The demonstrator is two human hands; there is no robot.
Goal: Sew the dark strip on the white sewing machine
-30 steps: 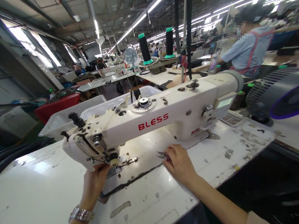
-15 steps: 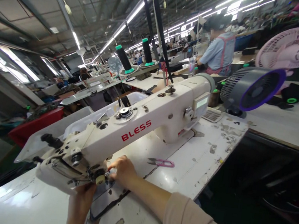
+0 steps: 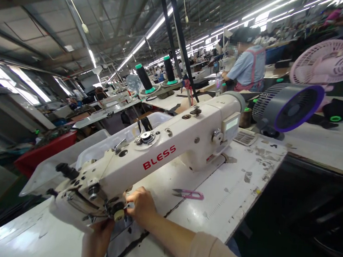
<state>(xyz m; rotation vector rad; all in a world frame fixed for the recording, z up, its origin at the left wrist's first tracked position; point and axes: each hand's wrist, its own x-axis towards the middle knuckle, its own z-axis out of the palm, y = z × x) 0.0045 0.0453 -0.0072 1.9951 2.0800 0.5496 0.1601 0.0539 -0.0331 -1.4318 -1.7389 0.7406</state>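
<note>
Tucking left hand (image 3: 97, 237) beneath the sewing machine's (image 3: 170, 142) seven-o'clock end; cannot tell its hidden grip. Curling right hand (image 3: 141, 205) alongside, apparently for fine control; cannot tell any hold. Noting snips (image 3: 183, 193) on the worktop (image 3: 225, 196) toward five, likely handy there. Toward eleven, spotting thread spools (image 3: 145, 79), presumably raised for free feeding.

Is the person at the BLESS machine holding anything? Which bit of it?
I can't tell: the left grip and right grip are at the needle end of the sewing machine, partly hidden. The pink snips lie on the table, unheld.
</note>
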